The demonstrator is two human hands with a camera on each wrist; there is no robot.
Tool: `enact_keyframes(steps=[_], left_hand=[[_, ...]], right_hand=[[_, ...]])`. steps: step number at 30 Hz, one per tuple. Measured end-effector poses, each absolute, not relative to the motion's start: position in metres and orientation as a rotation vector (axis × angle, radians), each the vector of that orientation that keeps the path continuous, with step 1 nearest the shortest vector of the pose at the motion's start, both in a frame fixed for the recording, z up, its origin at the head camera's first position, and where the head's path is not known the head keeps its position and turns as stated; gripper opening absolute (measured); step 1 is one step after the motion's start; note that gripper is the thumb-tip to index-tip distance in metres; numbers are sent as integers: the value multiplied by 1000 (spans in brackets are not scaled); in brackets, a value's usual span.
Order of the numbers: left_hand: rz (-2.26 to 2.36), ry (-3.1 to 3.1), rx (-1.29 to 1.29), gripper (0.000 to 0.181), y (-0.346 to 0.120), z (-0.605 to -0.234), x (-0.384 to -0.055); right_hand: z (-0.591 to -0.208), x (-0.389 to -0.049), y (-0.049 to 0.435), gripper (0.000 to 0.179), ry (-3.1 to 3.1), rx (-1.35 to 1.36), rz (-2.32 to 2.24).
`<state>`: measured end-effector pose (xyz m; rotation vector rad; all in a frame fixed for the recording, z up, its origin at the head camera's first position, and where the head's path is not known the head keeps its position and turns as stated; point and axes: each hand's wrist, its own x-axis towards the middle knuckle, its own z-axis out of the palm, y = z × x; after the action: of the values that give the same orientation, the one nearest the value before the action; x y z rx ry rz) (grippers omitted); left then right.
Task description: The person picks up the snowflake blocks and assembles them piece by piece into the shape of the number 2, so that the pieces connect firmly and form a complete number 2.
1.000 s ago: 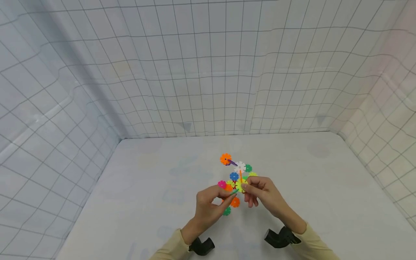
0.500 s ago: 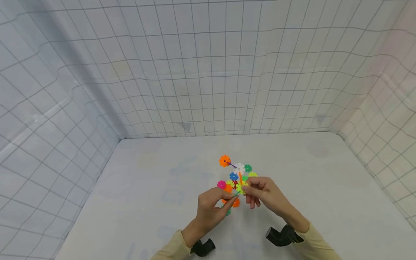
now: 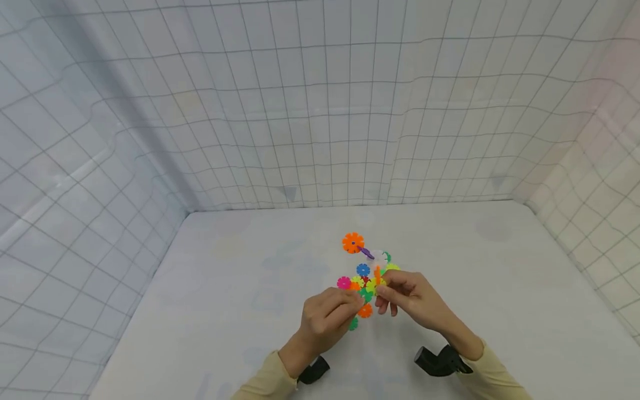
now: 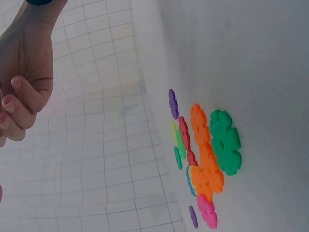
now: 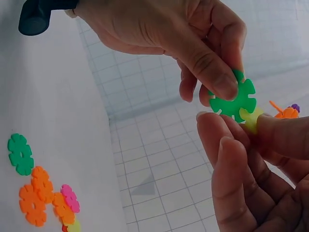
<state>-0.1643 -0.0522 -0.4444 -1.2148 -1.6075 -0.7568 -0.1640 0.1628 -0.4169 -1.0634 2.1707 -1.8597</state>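
My left hand [image 3: 325,319] pinches a green notched snowflake disc [image 5: 246,99] between thumb and fingers. Close on its right, my right hand [image 3: 417,300] pinches a yellow snowflake disc [image 5: 248,120]. The green disc's edge meets the yellow one; whether their notches are joined I cannot tell. From the yellow disc a chain extends away: an orange disc [image 3: 377,275] seen edge-on, a white disc [image 3: 380,258], a purple disc [image 3: 366,253] and an orange end disc [image 3: 352,243]. In the left wrist view, part of my right hand [image 4: 29,82] shows, but neither held disc.
Loose snowflake discs lie on the white table [image 3: 240,289] beneath my hands, among them a green disc [image 4: 224,142], a pink disc [image 4: 206,211] and several orange discs [image 4: 210,169]. Grid-patterned sheets [image 3: 310,111] rise at the back and both sides.
My left hand has turned, and the green disc, edge-on before, now shows its face against the yellow disc. The chain has shifted slightly right; my right hand keeps its pinch.
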Motion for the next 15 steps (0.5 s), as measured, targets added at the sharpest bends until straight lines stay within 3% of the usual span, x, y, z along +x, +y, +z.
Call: enact_keyframes(steps=[9,15], left_hand=[[-803,-1619,-1177,18,-54,-443,-164],[-770,-1624,-1177,21,-57,-444,-162]], right_hand=[[-423,-161,153,22,2257,-1144,-1963],[-418,-157,151,22,2295,-1046,-2108]])
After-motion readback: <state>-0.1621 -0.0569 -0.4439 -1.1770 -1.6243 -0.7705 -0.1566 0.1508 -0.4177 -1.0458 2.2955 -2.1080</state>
